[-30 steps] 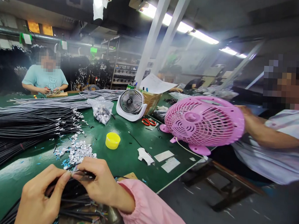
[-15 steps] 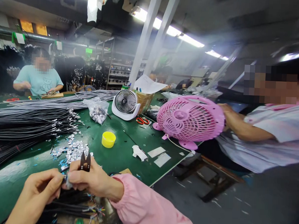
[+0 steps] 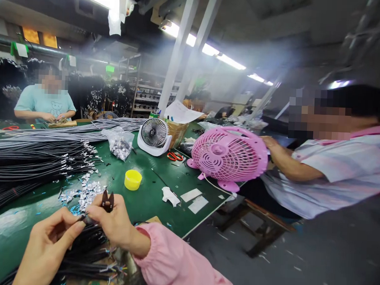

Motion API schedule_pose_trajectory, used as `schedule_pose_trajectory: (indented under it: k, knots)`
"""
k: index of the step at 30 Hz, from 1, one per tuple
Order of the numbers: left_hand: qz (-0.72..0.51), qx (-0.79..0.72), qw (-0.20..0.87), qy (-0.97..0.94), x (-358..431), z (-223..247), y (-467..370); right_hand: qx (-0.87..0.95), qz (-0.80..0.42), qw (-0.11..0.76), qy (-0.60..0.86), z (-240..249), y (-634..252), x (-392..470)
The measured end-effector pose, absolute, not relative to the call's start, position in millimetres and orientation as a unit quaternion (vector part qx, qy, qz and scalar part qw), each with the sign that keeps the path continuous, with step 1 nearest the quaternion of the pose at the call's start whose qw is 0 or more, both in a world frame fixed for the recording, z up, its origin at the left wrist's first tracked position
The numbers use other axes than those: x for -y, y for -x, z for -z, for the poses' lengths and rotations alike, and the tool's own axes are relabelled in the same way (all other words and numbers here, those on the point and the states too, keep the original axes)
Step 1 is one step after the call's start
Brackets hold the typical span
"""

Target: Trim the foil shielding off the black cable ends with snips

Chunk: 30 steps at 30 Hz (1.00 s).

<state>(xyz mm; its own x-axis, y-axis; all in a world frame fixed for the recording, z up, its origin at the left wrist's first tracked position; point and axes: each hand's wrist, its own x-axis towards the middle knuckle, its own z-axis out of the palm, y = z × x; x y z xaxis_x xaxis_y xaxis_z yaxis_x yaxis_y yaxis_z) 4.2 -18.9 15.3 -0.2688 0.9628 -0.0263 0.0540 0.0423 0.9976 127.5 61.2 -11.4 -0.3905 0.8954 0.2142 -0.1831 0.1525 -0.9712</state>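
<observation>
My left hand is closed in a pinch on the end of a black cable at the lower left. The thumb and fingertips of my right hand meet at that same cable end. Dark thread snips are tucked in my right hand, with the two blade tips pointing up past the fingers. What exactly the right fingertips pinch is too small to make out. Under both hands lie more black cables with stripped, coloured wire ends. Just beyond the fingers is a scatter of silver foil scraps.
Long bundles of black and grey cable cover the table's left. Further back stand a yellow cup, a plastic bag, a white fan, red-handled scissors and a pink fan. Co-workers sit across and at right.
My view has turned slightly, so the scene sits further left. My hands stay together at the cable end, the right one tilted a little differently. The far co-worker's hands have come together.
</observation>
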Motion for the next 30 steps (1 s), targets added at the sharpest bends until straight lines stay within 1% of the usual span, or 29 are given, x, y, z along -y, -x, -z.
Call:
schedule_pose_trajectory:
  k: [2, 3, 6, 8, 11, 13, 15, 24, 30]
  knots:
    - [-0.532, -0.593, 0.413, -0.441, 19.5, -16.8, -4.6, 0.532, -0.611, 0.492, 0.320, 3.4, -133.5, -68.8]
    - [-0.535, -0.596, 0.403, -0.443, 19.7, -17.7, -4.3, 0.474, -0.621, 0.524, 0.340, -0.7, -137.7, -74.4]
    - [-0.561, -0.600, 0.376, -0.429, 20.5, -20.0, -3.2, 0.434, -0.605, 0.568, 0.350, -9.5, -149.3, -89.4]
    - [-0.570, -0.601, 0.366, -0.425, 20.8, -20.0, -3.2, 0.428, -0.597, 0.575, 0.361, -11.1, -151.7, -90.2]
    - [-0.564, -0.610, 0.363, -0.422, 20.7, -17.9, -3.8, 0.501, -0.606, 0.512, 0.346, -9.0, -147.3, -76.8]
    - [-0.563, -0.612, 0.364, -0.420, 20.5, -15.9, -3.6, 0.598, -0.548, 0.492, 0.316, -5.5, -144.0, -66.3]
    - [-0.558, -0.612, 0.364, -0.425, 20.5, -14.1, -2.9, 0.640, -0.508, 0.498, 0.291, 0.2, -143.0, -60.3]
    - [-0.541, -0.620, 0.364, -0.436, 21.6, -12.6, -2.3, 0.679, -0.403, 0.556, 0.261, 27.2, -146.3, -61.7]
    - [-0.535, -0.630, 0.374, -0.421, 23.0, -12.0, -2.1, 0.719, -0.334, 0.561, 0.236, 36.6, -147.3, -61.5]
